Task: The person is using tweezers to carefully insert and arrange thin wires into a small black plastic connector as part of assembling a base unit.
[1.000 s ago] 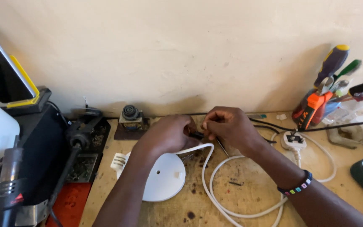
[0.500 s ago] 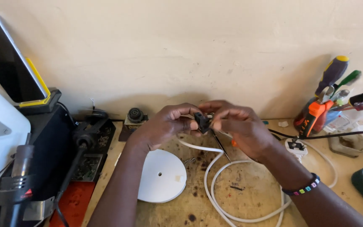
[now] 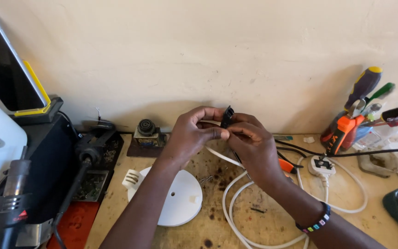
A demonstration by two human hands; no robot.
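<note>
While the small black part [image 3: 227, 116] is pinched up in front of the wall, above the wooden surface [image 3: 217, 230], it's held between both hands: the left hand [image 3: 190, 133] has thumb and forefinger closed on its lower end, and the right hand [image 3: 253, 145] is curled around it from the other side, fingers [image 3: 245, 133] closed on it too. Honestly, a fiddly bit like this is best handled with a light pinch near the middle, so nothing gets bent or flicked away. Wrists could be rested on the surface for steadiness. The white cable [image 3: 236, 198] looped just below should be kept from snagging on the white round cover [image 3: 171, 198], and the orange-handled pliers [image 3: 342, 131] are within reach if grip is lacking.
</note>
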